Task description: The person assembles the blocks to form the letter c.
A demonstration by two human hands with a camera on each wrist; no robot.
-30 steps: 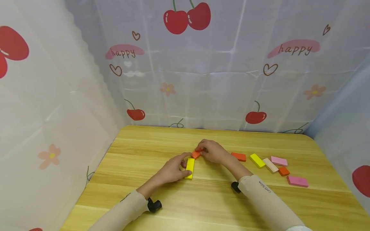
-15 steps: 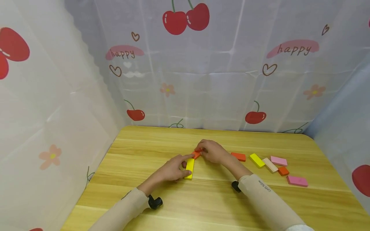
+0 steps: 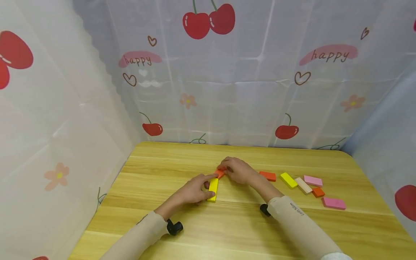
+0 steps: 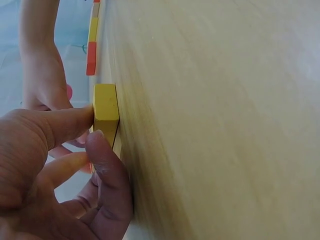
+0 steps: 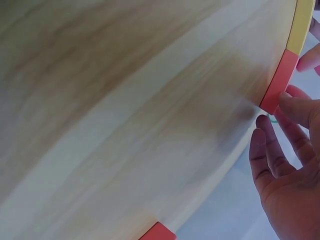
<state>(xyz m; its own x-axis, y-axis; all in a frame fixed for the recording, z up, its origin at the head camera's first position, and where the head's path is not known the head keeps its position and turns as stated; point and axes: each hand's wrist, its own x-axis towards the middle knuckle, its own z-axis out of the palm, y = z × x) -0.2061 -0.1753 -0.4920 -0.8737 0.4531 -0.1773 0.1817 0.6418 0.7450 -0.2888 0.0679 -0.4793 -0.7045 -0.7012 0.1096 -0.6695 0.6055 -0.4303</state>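
A yellow block (image 3: 213, 187) lies lengthwise on the table, held by my left hand (image 3: 193, 189). Its thumb presses near the front end, other fingers curl along the side, and the index finger reaches forward to the corner of an orange block (image 3: 221, 173). That orange block sits angled off the yellow block's far end. My right hand (image 3: 239, 170) pinches its far end between thumb and index finger, the remaining fingers loosely bent. In the right wrist view the orange block (image 5: 280, 82) meets the yellow one end to end. The left wrist view shows the yellow block's near face (image 4: 106, 107).
Right of my hands lie an orange-red block (image 3: 267, 176), a yellow block (image 3: 288, 180), a plain wooden block (image 3: 303, 185), a small orange block (image 3: 318, 192) and two pink blocks, one farther back (image 3: 313, 180), one nearer (image 3: 334, 203). A cherry-print curtain (image 3: 227, 108) hangs behind the table.
My left index finger has moved slightly right onto the orange block's corner. The orange block has shifted a little against the yellow block's end. The right hand stays almost still.
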